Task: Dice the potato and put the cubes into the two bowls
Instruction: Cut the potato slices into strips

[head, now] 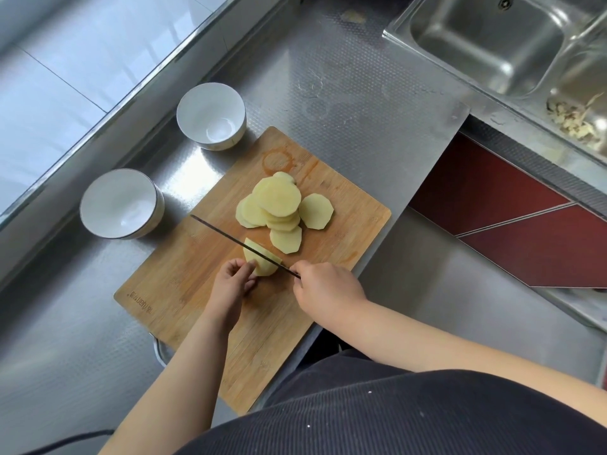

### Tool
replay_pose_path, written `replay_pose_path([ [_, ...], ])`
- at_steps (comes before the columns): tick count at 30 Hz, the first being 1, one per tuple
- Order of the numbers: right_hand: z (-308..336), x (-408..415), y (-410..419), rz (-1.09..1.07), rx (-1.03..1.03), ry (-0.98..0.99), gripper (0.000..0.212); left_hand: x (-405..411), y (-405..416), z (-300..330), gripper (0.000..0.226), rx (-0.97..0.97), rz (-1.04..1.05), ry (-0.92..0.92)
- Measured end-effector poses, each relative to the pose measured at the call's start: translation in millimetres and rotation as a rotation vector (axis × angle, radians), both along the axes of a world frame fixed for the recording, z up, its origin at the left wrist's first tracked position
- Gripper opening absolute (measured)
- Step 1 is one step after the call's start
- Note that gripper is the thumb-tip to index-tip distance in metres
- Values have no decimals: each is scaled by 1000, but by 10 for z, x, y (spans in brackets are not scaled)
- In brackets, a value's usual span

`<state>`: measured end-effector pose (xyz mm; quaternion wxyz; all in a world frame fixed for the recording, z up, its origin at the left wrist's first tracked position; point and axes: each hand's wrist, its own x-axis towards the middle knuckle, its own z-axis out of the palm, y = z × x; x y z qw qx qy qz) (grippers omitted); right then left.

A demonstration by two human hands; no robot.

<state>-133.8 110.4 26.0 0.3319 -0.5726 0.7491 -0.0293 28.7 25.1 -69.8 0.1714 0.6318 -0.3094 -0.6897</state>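
A peeled potato end piece [261, 261] lies on the wooden cutting board [184, 274]. My left hand [231, 285] holds it with curled fingertips. My right hand [325, 292] grips the handle of a knife [230, 239], whose thin blade lies edge-down across the top of the piece. Several round potato slices [279, 205] are piled and fanned out on the board just beyond. Two empty white bowls stand off the board's left side, one near [120, 203] and one farther [212, 114].
The board sits on a steel counter [345, 103] whose right edge drops off close to the board. A steel sink [492, 41] lies at the far right, with peel scraps [574, 118] in a second basin. A raised steel ledge runs along the left.
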Motion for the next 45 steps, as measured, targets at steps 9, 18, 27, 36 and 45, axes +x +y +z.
replay_pose_path([
  [9, 2, 15, 3, -4, -1, 13, 35, 2, 15, 7, 8, -5, -6, 3],
  [18, -1, 36, -42, 12, 11, 43, 29, 30, -1, -17, 9, -3, -34, 15],
  [27, -47, 78, -105, 12, 51, 71, 26, 26, 1, -28, 8, -17, -30, 17],
  [36, -150, 112, -189, 17, 86, 78, 22, 34, 7, -54, 9, -27, -20, 35],
  [45, -244, 107, -234, 8, 135, 68, 20, 48, 23, -76, 9, -31, -22, 23],
])
